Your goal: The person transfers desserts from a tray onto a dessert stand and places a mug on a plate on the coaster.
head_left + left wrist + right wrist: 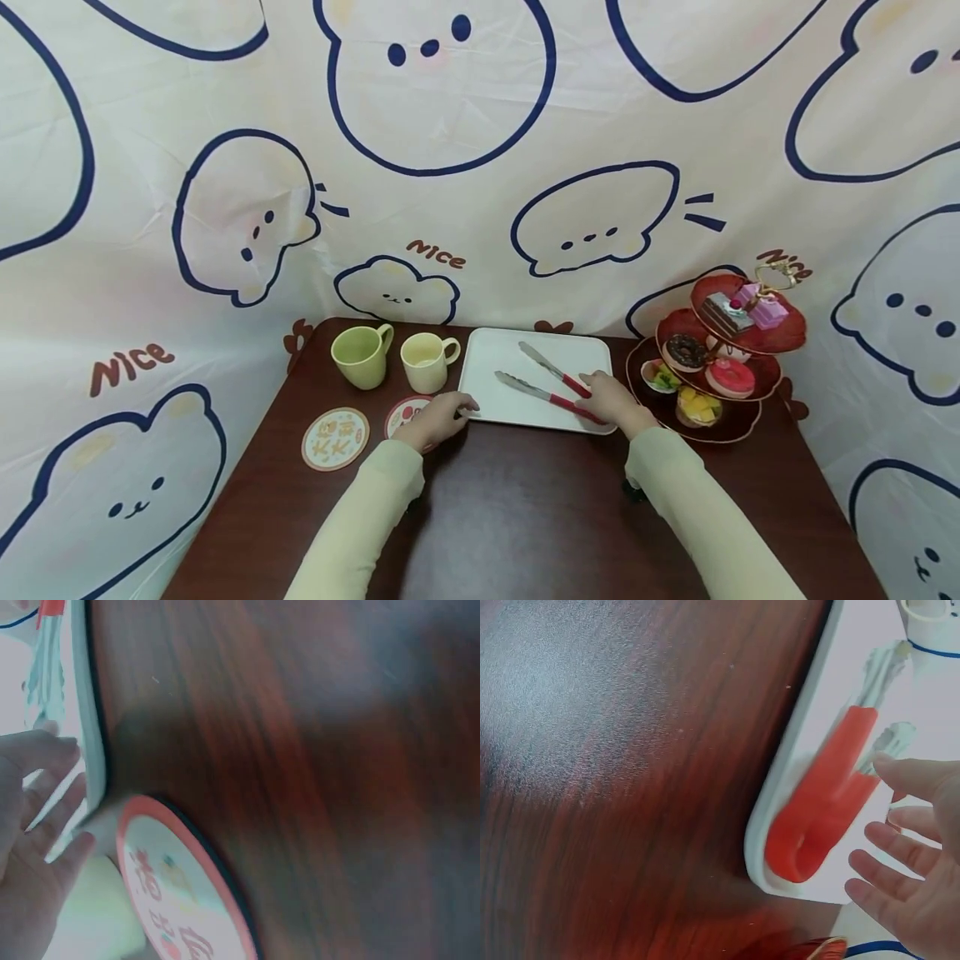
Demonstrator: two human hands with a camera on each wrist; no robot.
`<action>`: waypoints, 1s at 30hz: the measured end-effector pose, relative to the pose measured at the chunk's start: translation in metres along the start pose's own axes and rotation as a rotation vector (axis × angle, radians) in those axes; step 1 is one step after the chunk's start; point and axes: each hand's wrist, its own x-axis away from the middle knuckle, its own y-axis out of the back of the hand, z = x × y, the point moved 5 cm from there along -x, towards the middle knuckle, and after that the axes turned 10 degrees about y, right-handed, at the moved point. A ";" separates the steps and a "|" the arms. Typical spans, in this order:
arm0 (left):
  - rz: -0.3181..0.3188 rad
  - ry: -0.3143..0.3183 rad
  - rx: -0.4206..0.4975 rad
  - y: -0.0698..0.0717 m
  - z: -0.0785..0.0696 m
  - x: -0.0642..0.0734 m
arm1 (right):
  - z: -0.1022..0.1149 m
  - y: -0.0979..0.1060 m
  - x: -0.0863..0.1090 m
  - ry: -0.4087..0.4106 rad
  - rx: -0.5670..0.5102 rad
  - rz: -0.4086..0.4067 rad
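A white tray (487,350) lies on the dark table, bearing red-handled metal tongs (536,390) with their arms spread. My right hand (613,402) is over the red handles; in the right wrist view its thumb (911,774) is by one arm of the tongs (829,780) and the other fingers are spread loosely. At the tray's front left corner is my left hand (435,422), its fingers (56,817) loosely bent beside the rim; whether they touch it I cannot tell. Partly under that hand in the head view is a red-rimmed round coaster (180,892).
Green mug (362,358) and pale yellow mug (426,364) stand left of the tray. A yellow-rimmed coaster (335,439) lies in front of them. To the right rises a red three-tier stand (795,333) with cakes, doughnuts and tarts. A patterned cloth (465,208) hangs behind.
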 end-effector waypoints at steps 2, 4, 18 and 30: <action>-0.041 -0.034 0.001 0.005 0.004 0.005 | 0.003 0.003 0.000 0.011 -0.023 -0.011; -0.073 -0.048 0.008 0.010 0.010 0.009 | 0.008 0.005 0.000 0.040 -0.034 -0.027; -0.171 0.216 0.010 0.054 0.060 0.047 | 0.074 -0.021 -0.007 0.312 -0.079 -0.122; -0.234 0.365 0.088 0.064 0.091 0.072 | 0.130 -0.077 -0.011 0.350 -0.242 -0.027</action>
